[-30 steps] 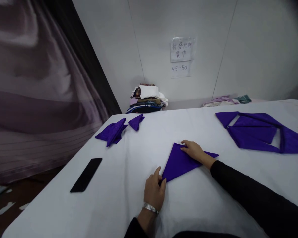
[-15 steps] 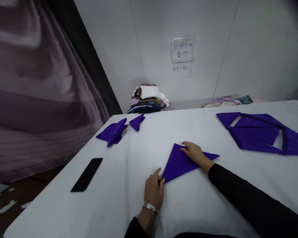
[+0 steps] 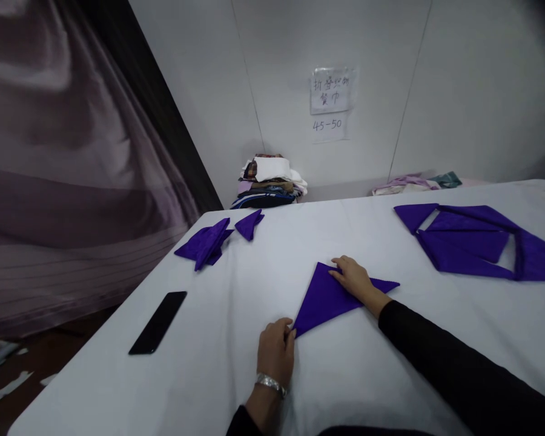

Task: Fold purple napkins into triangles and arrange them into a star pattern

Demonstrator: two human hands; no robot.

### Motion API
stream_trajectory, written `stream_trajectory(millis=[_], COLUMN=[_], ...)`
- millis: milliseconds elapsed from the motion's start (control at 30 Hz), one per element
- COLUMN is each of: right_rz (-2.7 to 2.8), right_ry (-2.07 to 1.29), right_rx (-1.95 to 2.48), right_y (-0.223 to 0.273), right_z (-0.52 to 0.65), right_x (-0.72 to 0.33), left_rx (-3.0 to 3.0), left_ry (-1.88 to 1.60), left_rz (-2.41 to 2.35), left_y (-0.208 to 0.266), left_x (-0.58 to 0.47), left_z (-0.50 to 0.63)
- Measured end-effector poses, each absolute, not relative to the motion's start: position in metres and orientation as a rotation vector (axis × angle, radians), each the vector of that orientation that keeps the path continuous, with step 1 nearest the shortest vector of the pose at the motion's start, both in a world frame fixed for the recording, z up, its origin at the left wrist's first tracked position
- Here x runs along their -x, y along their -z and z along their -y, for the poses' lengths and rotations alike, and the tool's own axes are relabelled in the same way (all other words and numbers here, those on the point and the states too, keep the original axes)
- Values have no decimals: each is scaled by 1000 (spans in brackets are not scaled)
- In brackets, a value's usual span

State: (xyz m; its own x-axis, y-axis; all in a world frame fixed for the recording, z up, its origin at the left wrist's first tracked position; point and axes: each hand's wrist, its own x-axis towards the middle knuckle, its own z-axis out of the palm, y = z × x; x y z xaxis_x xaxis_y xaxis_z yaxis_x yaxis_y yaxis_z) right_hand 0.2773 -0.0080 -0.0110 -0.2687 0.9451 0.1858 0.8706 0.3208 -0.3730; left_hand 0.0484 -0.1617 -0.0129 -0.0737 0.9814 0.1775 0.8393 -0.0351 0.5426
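Left hand (image 3: 276, 353) has slid slightly down-left, pinching a corner of the napkin (image 3: 323, 301) below frame centre; right hand (image 3: 355, 280) lies loosely spread on it; uneven tugging could skew its fold.

1 head-worn camera, facing forward and down. Looks from near side across white surface (image 3: 200, 369), left hand (image 3: 276, 354) and right hand (image 3: 354, 278) close below; wall (image 3: 376, 54) beyond fills upper part of view.
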Motion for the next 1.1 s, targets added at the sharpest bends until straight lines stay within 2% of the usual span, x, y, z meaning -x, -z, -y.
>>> stream_trajectory(millis=[200,433,533,700,933,1100], right_rz=[2211,2210,2202,2181,2154,2218], right_ry=[-284,-252,-263,-271,-261,-214], right_rx=[1600,1589,1588,1597,1574,1394], right_y=[12,15,13,12,4,2], right_z=[7,6,6,3,10,25], right_x=[-278,-277,-277,-277,-273,-271], left_rx=[-2016,-2318,-2446,-2460,-2509,-2516], left_ry=[-613,-813,-637,-229,-182,-129], left_rz=[-2003,-1723,-1615,-1717,-1738,-1734], left_y=[4,-19,-16,9,20,17], left_x=[-46,-87,-119,-142,-138,-139], left_z=[160,121,96,71,67,66])
